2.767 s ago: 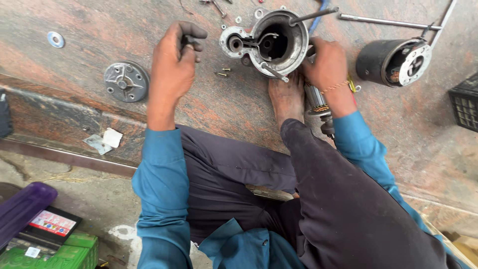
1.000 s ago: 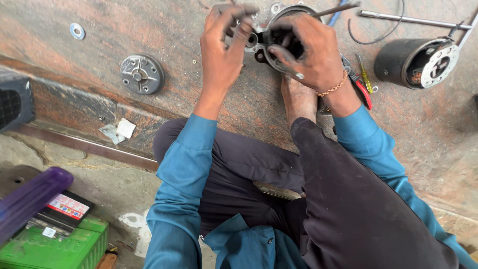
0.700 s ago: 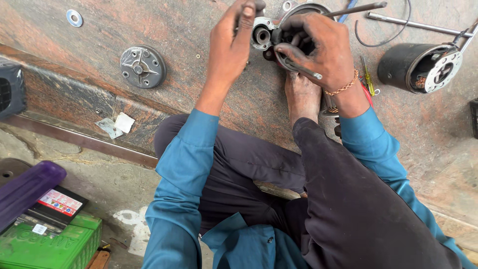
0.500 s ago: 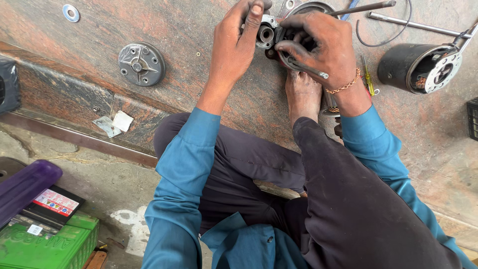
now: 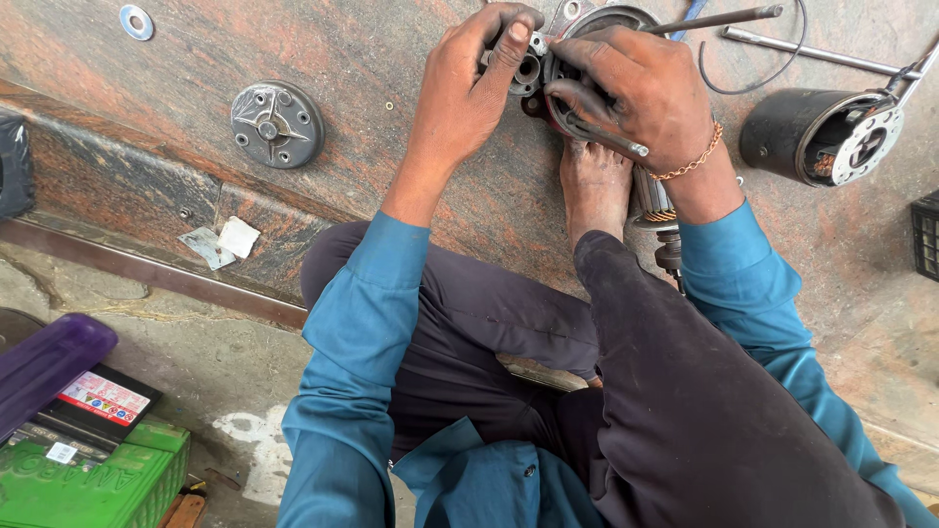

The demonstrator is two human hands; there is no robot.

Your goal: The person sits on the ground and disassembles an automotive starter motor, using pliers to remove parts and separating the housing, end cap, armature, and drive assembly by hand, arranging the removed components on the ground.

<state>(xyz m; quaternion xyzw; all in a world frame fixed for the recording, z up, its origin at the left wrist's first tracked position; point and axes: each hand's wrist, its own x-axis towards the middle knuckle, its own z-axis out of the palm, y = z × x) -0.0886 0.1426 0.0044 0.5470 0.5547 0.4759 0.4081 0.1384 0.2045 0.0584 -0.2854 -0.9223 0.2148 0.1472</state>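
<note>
The left hand (image 5: 468, 93) curls its fingers and thumb closed on the small bearing boss at the left edge of a round metal motor housing (image 5: 577, 29), thumb pressed against that boss; the right hand (image 5: 641, 93) lies over the housing's open mouth, fingers bent down into it and closed around a thin dark rod-like tool (image 5: 602, 137) whose bright tip sticks out toward the wrist; the housing sits on the reddish-brown stone slab (image 5: 391, 147) at the top of the view, mostly hidden beneath both hands; a bare foot (image 5: 595, 186) rests on the slab just below the housing, touching or nearly touching it; a copper-wound armature (image 5: 650, 200) lies just beside the foot, under the right wrist; a long metal rod (image 5: 719, 18) pokes out from behind the right hand; further right lies a black cylindrical motor body (image 5: 817, 137), well apart from the hands; to the left on the slab sit a round grey end cover (image 5: 277, 124) and, further off, a flat washer (image 5: 136, 22); at the lower left, off the slab, stands a green battery (image 5: 88, 484) beside a purple object (image 5: 44, 367).
</note>
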